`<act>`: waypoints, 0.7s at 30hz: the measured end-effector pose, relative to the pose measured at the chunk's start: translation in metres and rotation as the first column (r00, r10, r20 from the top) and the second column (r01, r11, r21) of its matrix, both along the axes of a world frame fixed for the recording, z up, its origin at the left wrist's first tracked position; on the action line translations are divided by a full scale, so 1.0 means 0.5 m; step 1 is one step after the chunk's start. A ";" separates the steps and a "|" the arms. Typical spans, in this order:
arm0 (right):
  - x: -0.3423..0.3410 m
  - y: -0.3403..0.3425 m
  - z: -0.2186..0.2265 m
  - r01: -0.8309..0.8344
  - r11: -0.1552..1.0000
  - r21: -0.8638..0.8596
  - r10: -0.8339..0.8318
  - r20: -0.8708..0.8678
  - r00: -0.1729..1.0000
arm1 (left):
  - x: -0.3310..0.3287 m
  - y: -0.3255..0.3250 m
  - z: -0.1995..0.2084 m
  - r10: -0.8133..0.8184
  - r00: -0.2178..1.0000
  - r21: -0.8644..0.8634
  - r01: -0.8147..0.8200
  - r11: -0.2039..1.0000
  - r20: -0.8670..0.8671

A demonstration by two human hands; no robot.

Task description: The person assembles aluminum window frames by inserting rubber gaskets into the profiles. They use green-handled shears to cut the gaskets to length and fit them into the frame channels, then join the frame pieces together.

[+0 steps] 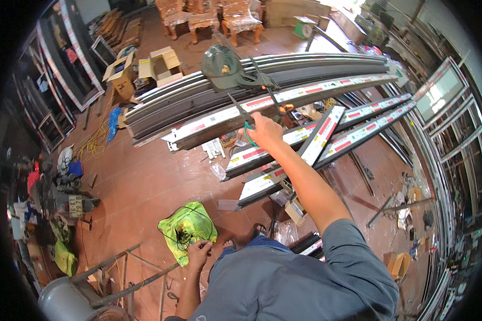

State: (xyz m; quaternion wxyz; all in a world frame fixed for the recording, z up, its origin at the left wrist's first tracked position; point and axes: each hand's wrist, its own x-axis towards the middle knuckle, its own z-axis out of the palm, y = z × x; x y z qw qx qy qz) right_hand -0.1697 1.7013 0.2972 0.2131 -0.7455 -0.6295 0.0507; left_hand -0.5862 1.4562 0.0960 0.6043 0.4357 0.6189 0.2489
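A pair of scissors with green handles (248, 132) is in my right hand (266, 131), its dark blades pointing away to the far left over the long metal profiles. My right arm stretches out over these white-and-dark profiles (219, 122), which carry red-marked film. Low down near my body, my left hand (199, 251) is closed in a pinch; what it holds, if anything, is too small to make out. Just beyond it a yellow-green plastic bag (195, 222) lies on the floor, with a thin black cord (178, 241) looped over it.
A dark green cap (220, 67) rests on the stacked profiles. Shorter profiles (324, 134) lie crossed to the right. A metal frame (136, 289) and a grey drum (64, 299) stand at the near left. Cardboard boxes (163, 67) sit at the far left.
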 end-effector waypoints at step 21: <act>-0.224 -0.502 -0.186 -0.269 0.947 0.173 0.315 -0.356 0.880 | -0.232 -0.201 -0.084 -0.192 0.950 -0.138 0.162 0.977 -0.245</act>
